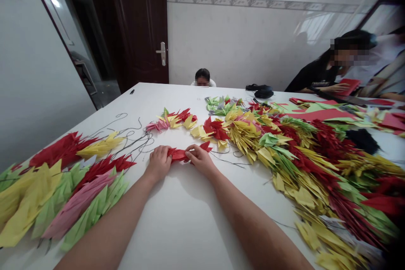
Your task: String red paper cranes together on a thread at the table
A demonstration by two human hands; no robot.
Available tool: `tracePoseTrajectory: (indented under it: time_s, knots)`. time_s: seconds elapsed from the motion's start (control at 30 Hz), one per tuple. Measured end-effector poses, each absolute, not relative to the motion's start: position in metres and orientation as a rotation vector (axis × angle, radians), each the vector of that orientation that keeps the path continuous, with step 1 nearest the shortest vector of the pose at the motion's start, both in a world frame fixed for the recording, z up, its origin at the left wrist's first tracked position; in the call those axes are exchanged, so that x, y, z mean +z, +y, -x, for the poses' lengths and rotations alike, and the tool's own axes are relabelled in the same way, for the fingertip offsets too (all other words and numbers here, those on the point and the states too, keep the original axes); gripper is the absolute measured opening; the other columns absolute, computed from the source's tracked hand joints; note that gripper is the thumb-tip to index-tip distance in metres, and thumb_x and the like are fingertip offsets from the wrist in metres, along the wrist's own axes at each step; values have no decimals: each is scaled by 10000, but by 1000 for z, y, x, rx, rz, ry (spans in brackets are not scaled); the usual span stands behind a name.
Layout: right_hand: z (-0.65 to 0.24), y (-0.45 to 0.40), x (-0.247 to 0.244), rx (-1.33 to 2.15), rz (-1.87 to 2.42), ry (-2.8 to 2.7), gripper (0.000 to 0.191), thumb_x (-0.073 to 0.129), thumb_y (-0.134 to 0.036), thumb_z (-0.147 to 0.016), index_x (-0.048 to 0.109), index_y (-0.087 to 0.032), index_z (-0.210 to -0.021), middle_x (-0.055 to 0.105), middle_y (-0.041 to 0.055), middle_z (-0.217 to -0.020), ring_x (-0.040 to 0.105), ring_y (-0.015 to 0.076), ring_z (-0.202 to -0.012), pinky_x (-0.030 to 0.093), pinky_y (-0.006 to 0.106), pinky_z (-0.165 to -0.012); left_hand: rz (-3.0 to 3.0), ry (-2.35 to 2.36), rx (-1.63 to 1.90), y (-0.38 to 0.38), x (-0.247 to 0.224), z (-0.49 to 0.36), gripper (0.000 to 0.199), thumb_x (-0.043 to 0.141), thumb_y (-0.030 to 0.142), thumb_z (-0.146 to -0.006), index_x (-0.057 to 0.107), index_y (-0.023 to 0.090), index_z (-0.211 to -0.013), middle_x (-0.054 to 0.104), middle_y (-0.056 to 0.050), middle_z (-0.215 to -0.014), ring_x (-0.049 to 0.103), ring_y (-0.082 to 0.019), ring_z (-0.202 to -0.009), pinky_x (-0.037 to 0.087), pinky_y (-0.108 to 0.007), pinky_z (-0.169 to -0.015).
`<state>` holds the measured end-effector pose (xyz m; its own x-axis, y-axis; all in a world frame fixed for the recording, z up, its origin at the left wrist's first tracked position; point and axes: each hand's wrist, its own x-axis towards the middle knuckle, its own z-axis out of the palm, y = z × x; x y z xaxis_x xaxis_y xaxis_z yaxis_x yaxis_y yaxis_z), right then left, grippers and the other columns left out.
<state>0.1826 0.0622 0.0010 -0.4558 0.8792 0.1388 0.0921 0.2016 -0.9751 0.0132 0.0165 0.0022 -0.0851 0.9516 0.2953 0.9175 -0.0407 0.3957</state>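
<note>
Over the white table (177, 228), my left hand (160, 162) has its fingers closed round the left end of a red folded paper piece (178, 155). My right hand (199, 158) pinches the same paper from the right, and a pointed red tip sticks out beyond it. Fingers and palms hide part of the paper's shape. Just past my hands lies a short row of folded papers (173, 120) in pink, yellow and red. Dark strings (128, 137) trail beside my left hand.
Bundles of pointed folded paper (90, 202) fill the left side. A long heap of yellow, red and green folded paper (303, 164) covers the right. One person (202, 76) is low behind the far edge. Another person (322, 69) at right holds red paper (349, 87).
</note>
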Motion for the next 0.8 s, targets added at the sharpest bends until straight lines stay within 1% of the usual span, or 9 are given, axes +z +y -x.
tracePoseTrajectory:
  time_s: [0.07,0.13,0.2,0.27,0.33,0.4,0.47,0.6,0.8]
  knots:
    - [-182,62,1,1326,919,-1737,260,545,-430,-749,482,-191,-831,635,-4,-630,626,134,-604,408,222,-546,-2044,2091,806,17,5,-10,305,321,138,-777,495,190,-1022,549,-61,-1072,468,-199,-1040,361,-363,-922]
    - [-182,62,1,1331,907,-1742,249,543,-418,-755,482,-193,-842,637,-3,-644,633,138,-620,423,232,-568,-2055,2013,843,16,8,-9,307,341,162,-773,489,204,-1038,544,-47,-1104,451,-189,-1081,339,-361,-950]
    - [-182,61,2,1332,894,-1749,243,543,-414,-759,487,-195,-848,636,-4,-648,635,141,-630,438,243,-586,-2127,1910,867,14,10,-9,320,418,255,-773,477,210,-1085,526,-51,-1155,412,-205,-1135,293,-387,-984]
    - [-183,61,1,1328,873,-1767,234,542,-404,-762,493,-196,-855,634,-6,-650,633,141,-643,453,257,-614,-2202,1841,850,13,12,-11,405,500,370,-753,471,208,-1123,520,-58,-1181,383,-227,-1166,258,-411,-996]
    - [-184,61,1,1336,832,-1783,222,545,-382,-761,492,-195,-868,635,-3,-665,632,139,-655,466,272,-646,-2225,1835,800,13,13,-13,423,515,428,-756,492,212,-1119,541,-54,-1166,390,-232,-1163,250,-418,-989]
    - [-184,61,0,1332,803,-1809,228,564,-339,-742,484,-195,-900,648,9,-723,631,139,-676,471,279,-660,-2206,1850,777,14,13,-13,368,494,423,-782,524,219,-1086,569,-45,-1133,420,-228,-1139,251,-416,-979]
    - [-184,61,-1,1258,829,-1867,263,585,-272,-704,480,-197,-933,655,20,-781,618,134,-674,464,269,-637,-2188,1861,787,15,13,-12,330,490,405,-792,544,220,-1060,586,-41,-1112,448,-224,-1114,256,-410,-972]
    - [-184,60,-1,974,944,-1977,307,546,-147,-648,500,-198,-947,638,-1,-746,561,114,-622,434,242,-593,-2171,1868,820,16,11,-10,338,536,399,-764,549,217,-1048,593,-41,-1103,470,-229,-1092,273,-406,-961]
    - [-185,63,-5,873,898,-1992,299,487,-146,-685,494,-199,-979,628,-4,-774,546,104,-633,447,246,-643,-2159,1882,861,18,8,-9,357,553,436,-750,543,211,-1026,592,-43,-1085,489,-224,-1065,300,-404,-945]
